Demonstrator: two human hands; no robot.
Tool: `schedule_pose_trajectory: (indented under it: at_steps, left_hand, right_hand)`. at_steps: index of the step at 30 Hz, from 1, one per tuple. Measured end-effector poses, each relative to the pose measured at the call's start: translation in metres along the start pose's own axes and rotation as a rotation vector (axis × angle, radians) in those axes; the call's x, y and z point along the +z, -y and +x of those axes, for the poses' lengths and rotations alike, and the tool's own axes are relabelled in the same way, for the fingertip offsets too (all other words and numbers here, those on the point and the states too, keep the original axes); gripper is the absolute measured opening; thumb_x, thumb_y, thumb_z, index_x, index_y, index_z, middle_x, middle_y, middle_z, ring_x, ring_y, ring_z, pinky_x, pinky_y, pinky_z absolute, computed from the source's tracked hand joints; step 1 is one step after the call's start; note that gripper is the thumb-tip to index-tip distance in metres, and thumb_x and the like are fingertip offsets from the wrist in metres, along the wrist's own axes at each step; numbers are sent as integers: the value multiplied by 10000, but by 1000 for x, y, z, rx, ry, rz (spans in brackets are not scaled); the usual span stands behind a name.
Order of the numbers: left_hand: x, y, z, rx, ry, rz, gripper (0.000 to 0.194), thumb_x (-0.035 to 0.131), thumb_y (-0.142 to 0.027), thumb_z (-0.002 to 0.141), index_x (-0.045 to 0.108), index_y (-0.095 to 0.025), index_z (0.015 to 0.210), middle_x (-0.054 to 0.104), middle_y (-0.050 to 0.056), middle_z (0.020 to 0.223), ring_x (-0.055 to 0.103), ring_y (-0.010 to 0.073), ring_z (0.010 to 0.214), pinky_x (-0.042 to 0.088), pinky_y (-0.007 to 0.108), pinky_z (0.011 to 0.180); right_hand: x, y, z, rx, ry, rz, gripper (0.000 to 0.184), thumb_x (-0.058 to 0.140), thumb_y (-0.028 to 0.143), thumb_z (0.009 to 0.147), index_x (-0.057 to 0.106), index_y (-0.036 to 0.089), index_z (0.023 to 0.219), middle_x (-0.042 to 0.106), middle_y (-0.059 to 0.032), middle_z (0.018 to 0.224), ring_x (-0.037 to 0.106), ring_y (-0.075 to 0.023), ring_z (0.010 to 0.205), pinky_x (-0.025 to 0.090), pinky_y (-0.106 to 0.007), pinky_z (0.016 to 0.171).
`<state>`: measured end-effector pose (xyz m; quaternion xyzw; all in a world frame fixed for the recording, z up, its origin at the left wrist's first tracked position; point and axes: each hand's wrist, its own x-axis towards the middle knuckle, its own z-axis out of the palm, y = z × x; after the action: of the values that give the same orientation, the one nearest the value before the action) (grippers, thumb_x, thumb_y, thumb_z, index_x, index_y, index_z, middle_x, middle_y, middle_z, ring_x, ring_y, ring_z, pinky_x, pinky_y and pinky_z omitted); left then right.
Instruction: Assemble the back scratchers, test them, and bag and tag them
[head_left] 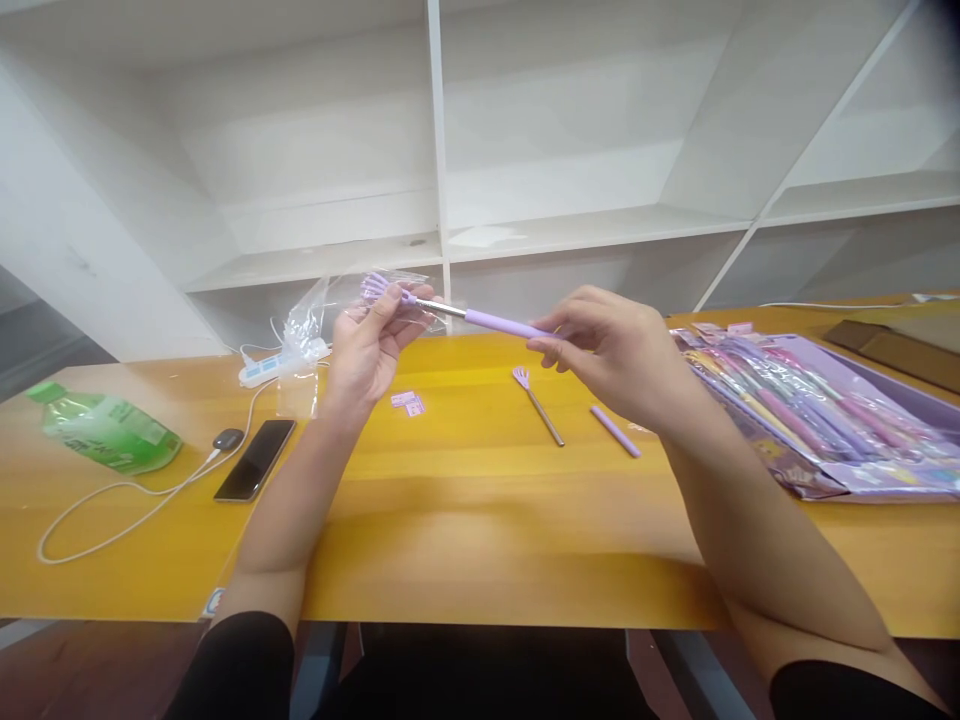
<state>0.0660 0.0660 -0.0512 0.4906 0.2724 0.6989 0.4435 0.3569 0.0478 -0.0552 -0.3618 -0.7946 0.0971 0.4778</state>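
Between my hands, above the table, is a back scratcher with a purple claw head, a metal rod and a purple grip. My left hand is closed round the claw end, with a clear plastic bag bunched around those fingers. My right hand pinches the far end of the purple grip. Below, a second purple claw head on a metal rod lies on the table. A loose purple grip tube lies to its right. Small pink-and-purple labels rest on the wood nearer my left hand.
A purple display box of bagged back scratchers stands at the right. On the left are a green bottle, a black phone, a white cable and a power strip. White shelving rises behind the table.
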Motion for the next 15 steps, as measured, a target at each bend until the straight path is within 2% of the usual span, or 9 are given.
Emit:
schedule_pose_trajectory:
  at_steps: [4,11,15]
  left_hand:
    - [7,2,-8,-26,29,-17,313,940,-422,895,838,-163,1038,873,117,1129,857,260,1092,693,359,1019]
    - [22,16,-21,-89,135,-54,371,967,-441,867,848,-140,1050,872,134,1133,837,283,1164,695,337,989]
    - [28,24,-28,-148,204,-87,404,975,-461,857,843,-147,1074,867,148,1181,833,309,1180,693,385,1018]
  right_hand:
    - [9,1,-1,-59,-70,25,217,808,473,1011,856,264,1045,702,-47,952,697,-162,667,623,-368,661]
    - [27,9,-4,-62,-228,48,345,834,576,978,731,247,967,728,-57,915,660,-175,723,584,-340,655]
    - [39,15,-6,-144,-244,125,220,794,447,1025,716,246,976,667,-56,975,680,-178,802,637,-350,716]
